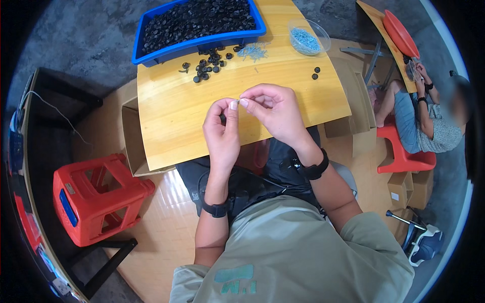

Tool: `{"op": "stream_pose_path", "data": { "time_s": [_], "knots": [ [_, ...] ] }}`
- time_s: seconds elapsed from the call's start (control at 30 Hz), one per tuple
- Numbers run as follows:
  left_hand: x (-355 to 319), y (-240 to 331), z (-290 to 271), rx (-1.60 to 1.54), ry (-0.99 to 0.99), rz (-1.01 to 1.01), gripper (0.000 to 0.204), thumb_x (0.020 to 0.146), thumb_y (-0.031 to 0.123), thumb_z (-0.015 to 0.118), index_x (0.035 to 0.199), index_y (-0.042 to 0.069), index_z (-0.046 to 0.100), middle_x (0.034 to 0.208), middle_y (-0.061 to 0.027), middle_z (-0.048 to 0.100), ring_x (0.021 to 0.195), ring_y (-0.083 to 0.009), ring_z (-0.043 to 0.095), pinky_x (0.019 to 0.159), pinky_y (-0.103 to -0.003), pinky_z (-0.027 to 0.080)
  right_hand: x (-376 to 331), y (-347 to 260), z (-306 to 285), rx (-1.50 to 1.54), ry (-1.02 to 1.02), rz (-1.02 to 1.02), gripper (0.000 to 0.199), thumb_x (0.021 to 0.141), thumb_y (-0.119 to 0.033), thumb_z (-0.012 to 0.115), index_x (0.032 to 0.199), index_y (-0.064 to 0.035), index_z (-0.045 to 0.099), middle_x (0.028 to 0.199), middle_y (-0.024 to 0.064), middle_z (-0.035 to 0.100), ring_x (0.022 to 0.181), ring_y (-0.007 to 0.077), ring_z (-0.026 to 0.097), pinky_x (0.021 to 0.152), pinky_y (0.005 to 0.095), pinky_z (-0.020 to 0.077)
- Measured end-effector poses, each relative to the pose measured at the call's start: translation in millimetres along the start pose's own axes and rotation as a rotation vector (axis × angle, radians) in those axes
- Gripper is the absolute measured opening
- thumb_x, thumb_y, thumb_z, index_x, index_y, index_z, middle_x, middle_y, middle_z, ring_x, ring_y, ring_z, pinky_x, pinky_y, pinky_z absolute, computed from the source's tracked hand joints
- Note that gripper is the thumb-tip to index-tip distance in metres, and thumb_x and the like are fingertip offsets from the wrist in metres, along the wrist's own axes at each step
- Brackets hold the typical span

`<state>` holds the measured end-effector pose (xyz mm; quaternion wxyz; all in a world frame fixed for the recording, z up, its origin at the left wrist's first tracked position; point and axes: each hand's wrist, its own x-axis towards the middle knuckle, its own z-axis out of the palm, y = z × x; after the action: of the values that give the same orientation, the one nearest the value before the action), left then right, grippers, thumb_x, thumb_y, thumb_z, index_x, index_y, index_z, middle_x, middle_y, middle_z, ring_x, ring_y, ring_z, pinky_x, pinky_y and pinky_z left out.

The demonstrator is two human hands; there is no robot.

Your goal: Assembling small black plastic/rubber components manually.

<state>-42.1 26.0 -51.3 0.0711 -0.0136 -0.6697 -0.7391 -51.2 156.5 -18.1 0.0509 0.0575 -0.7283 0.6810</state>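
Observation:
Over the near part of the wooden table, my two hands meet at the fingertips. My left hand is closed, with a small dark piece showing between its curled fingers and thumb. My right hand pinches thumb against forefinger right beside the left thumb. Something tiny and thin seems to sit between the fingertips, too small to name. Beyond my hands lie loose black round caps and a small pile of thin light-blue sticks.
A blue tray heaped with black caps stands at the far left. A clear bowl of blue sticks is far right, with two black caps nearer. A red stool stands left; another person sits at right.

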Motion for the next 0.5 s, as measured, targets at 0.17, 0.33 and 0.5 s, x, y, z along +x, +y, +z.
{"op": "stream_pose_path", "data": {
  "time_s": [0.17,0.33,0.5],
  "knots": [
    [0,3,-3,0.011,-0.04,-0.037,0.016,0.096,0.018,0.056,0.095,0.003,0.06,0.073,0.005,0.05,0.06,-0.002,0.039,0.052,-0.018,0.031,0,-10,0,-0.216,0.016,-0.171,0.008,0.082,-0.001,0.065,0.089,0.0021,0.066,0.08,0.0089,0.067,0.07,0.0147,0.065,0.061,0.0261,0.0525],
    [-3,12,-5,-0.133,-0.128,-0.186,0.016,0.097,0.018,0.054,0.094,0.004,0.06,0.073,0.0061,0.049,0.061,-0.0009,0.039,0.053,-0.017,0.031,1,-8,-2,-0.186,0.008,-0.212,0.007,0.082,-0.001,0.065,0.088,0.0013,0.066,0.081,0.0093,0.067,0.07,0.0161,0.065,0.061,0.0266,0.0527],
    [14,-6,-9,0.805,0.033,0.358,0.015,0.092,0.012,0.056,0.088,-0.003,0.059,0.071,-0.0129,0.057,0.059,-0.0244,0.051,0.057,-0.032,0.042,1,-3,-6,-0.058,0.038,0.027,0.007,0.085,-0.004,0.064,0.089,0.002,0.066,0.081,0.006,0.067,0.069,0.0109,0.063,0.06,0.0242,0.0501]
  ]
}}
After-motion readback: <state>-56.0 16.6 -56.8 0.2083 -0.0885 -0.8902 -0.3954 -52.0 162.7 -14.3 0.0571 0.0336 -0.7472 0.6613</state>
